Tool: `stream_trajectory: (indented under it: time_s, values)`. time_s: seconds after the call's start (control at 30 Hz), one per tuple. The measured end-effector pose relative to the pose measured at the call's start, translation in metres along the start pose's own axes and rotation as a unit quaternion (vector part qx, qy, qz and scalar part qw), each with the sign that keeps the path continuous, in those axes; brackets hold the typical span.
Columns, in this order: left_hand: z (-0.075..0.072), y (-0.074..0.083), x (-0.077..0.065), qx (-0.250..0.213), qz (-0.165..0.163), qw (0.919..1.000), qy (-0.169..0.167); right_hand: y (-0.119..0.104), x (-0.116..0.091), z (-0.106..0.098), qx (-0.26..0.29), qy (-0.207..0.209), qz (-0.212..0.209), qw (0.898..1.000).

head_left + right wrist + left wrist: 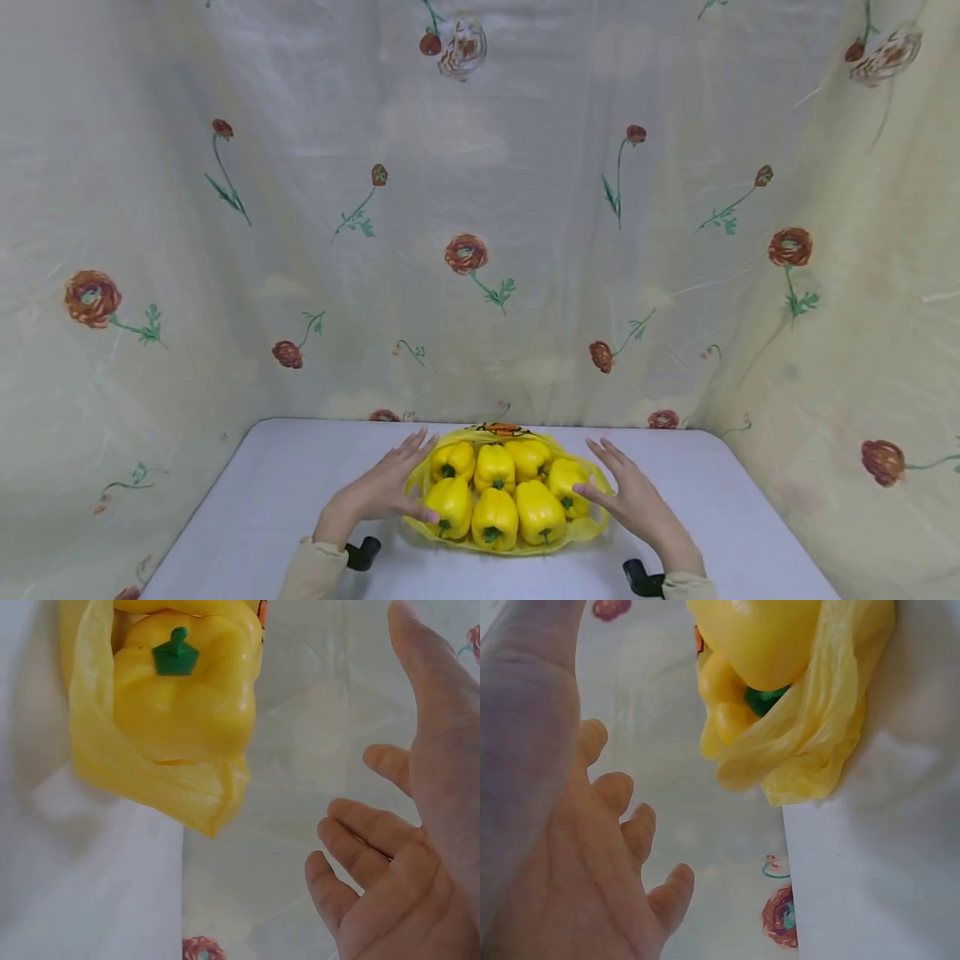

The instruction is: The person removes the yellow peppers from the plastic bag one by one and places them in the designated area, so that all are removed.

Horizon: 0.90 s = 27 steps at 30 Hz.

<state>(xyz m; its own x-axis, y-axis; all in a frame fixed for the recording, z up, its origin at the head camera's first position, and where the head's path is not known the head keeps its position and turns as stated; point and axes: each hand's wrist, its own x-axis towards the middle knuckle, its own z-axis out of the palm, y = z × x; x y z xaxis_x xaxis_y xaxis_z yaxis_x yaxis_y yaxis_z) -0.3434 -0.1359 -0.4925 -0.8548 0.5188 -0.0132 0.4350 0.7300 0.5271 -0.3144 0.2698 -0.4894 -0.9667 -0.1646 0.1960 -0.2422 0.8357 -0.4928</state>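
Peppers [495, 512], seven of them and all yellow, lie bunched between a person's two hands, with a flowered curtain [540, 100] behind and a white table [285, 483] below. Crumpled around them is a thin yellow bag [802, 769], its edge circling the bunch on the table. Left hand [381, 490] and right hand [636, 500] hover on opposite sides of the bag, palms turned inward, fingers spread and loose, neither grasping anything. Seen from the head, each thumb tip overlaps the outermost pepper on its side; both wrist views show a gap between fingers and bag. Beige sleeves [315, 568] end at the wrists. Smallest are the green stems [176, 656], several pointing toward the person.
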Motion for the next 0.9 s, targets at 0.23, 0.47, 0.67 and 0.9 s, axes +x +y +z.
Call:
stream_trajectory:
  time_s: [0.23,0.47,0.67,0.9]
  values:
    - [0.006,-0.002,-0.001,-0.009,-0.005,0.9999,-0.012,0.006,0.002,0.008,0.029,-0.019,0.052,0.998]
    - [0.012,-0.005,-0.001,-0.011,-0.012,0.9997,-0.019,0.006,0.003,0.014,0.057,-0.027,0.069,0.996]
    - [0.014,-0.007,0.0,-0.007,-0.006,0.9997,-0.022,0.008,0.006,0.017,0.075,-0.024,0.073,0.994]
    - [0.016,-0.008,0.0,-0.008,-0.006,0.9995,-0.029,0.009,0.008,0.016,0.094,-0.013,0.067,0.993]
